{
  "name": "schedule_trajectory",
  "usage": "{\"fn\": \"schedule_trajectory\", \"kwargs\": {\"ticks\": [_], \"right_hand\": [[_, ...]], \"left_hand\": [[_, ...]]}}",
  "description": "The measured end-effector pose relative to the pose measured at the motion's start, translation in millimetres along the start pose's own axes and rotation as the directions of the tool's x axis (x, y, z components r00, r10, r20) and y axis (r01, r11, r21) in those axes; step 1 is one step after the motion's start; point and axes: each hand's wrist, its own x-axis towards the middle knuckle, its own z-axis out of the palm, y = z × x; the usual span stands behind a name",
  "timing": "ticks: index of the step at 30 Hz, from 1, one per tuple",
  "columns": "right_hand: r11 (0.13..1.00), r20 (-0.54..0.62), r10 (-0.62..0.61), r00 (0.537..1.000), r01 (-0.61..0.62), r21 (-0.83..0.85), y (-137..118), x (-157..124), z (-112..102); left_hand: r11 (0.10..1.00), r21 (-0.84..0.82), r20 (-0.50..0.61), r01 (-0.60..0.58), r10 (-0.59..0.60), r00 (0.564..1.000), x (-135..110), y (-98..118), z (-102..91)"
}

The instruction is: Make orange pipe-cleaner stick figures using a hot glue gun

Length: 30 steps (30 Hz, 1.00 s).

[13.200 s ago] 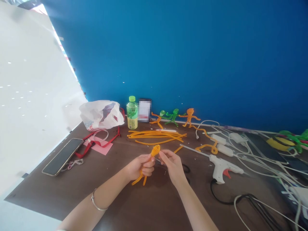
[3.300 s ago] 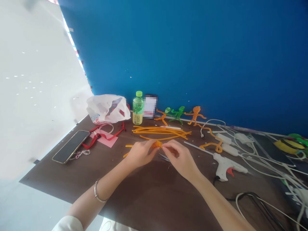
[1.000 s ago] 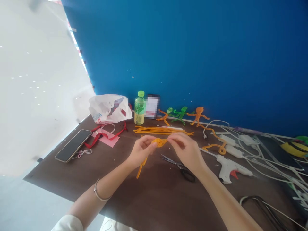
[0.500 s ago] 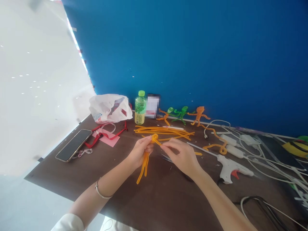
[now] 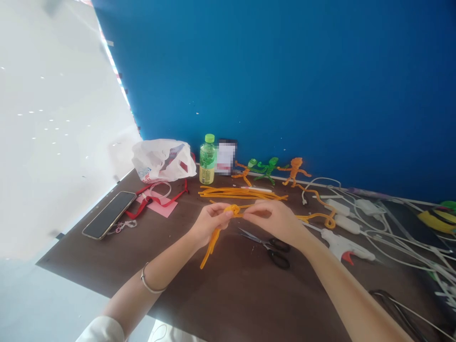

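Observation:
My left hand [image 5: 213,222] pinches a yellow-orange pipe cleaner piece [image 5: 233,210] that is coiled into a small knot at my fingertips. Its loose ends [image 5: 211,249] hang below that hand. Fingers of my right hand [image 5: 269,218] are closed just to the right of the coil, pinching a strand that runs from it. Behind both hands lies a bundle of straight orange pipe cleaners [image 5: 235,193]. Black-handled scissors [image 5: 269,247] rest on the table under my right hand, blades pointing left.
A glue gun [image 5: 344,246] and tangled white cables [image 5: 377,223] lie at right. Pipe-cleaner figures [image 5: 295,171] stand along the blue wall. A green-capped bottle [image 5: 207,161], a plastic bag [image 5: 162,161], a phone [image 5: 109,214] and red ribbon [image 5: 144,205] are at left.
My right hand has moved right and turned flatter, uncovering the scissors. The coil has tipped rightward in my left fingers, and the hanging ends swing slightly left.

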Motion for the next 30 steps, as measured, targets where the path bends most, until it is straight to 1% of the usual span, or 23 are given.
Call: {"fn": "schedule_trajectory", "kwargs": {"ticks": [5, 8, 11, 13, 15, 16, 19, 21, 23, 25, 27, 30], "right_hand": [[0.999, 0.024, -0.049, 0.999, 0.049, 0.005, 2.4, 3.0, -4.3], [0.997, 0.085, -0.080, 0.993, 0.081, 0.003, 5.9, 6.7, -7.7], [0.992, 0.158, -0.121, 0.980, 0.124, -0.010, 6.9, 11.5, -12.5], [0.991, 0.186, -0.116, 0.976, 0.125, -0.041, 3.7, 14.1, -15.5], [0.987, 0.189, -0.099, 0.977, 0.121, -0.107, -2.6, 15.5, -17.0], [0.982, 0.176, -0.089, 0.980, 0.116, -0.147, -6.3, 15.8, -16.8], [0.971, 0.094, -0.063, 0.994, 0.083, -0.225, -15.4, 14.9, -11.6], [0.976, 0.036, -0.029, 0.999, 0.036, -0.216, -17.6, 13.4, -4.9], [0.986, -0.013, 0.004, 1.000, -0.006, -0.165, -16.8, 11.1, 2.8], [0.996, -0.048, 0.015, 0.999, -0.019, -0.082, -14.8, 8.1, 9.8], [1.000, -0.066, 0.004, 0.998, -0.002, 0.018, -13.3, 4.2, 15.1], [0.985, -0.100, -0.023, 0.995, 0.040, 0.166, -13.8, -2.7, 19.7]], "left_hand": [[0.998, 0.066, 0.021, 0.008, -0.009, 1.000, -1.4, -0.8, 1.1], [0.992, 0.125, 0.055, 0.013, -0.020, 0.998, -2.3, -2.3, -0.4], [0.970, 0.242, 0.102, 0.007, -0.033, 0.994, -3.3, -4.0, -1.9], [0.939, 0.342, 0.138, -0.039, -0.009, 0.990, -3.9, -4.9, -2.3], [0.881, 0.456, 0.151, -0.125, 0.062, 0.987, -4.5, -5.4, -1.9], [0.836, 0.522, 0.147, -0.171, 0.109, 0.983, -4.9, -5.4, -1.3], [0.657, 0.708, 0.125, -0.261, 0.248, 0.961, -6.5, -4.0, 1.4], [0.553, 0.772, 0.142, -0.315, 0.333, 0.932, -7.3, -2.5, 3.2], [0.471, 0.800, 0.167, -0.372, 0.421, 0.892, -7.4, -1.5, 4.0], [0.420, 0.812, 0.177, -0.404, 0.484, 0.857, -6.7, -1.2, 3.5], [0.400, 0.820, 0.172, -0.410, 0.512, 0.842, -5.8, -1.5, 2.0], [0.379, 0.834, 0.158, -0.400, 0.531, 0.833, -5.0, -2.7, -0.2]]}}
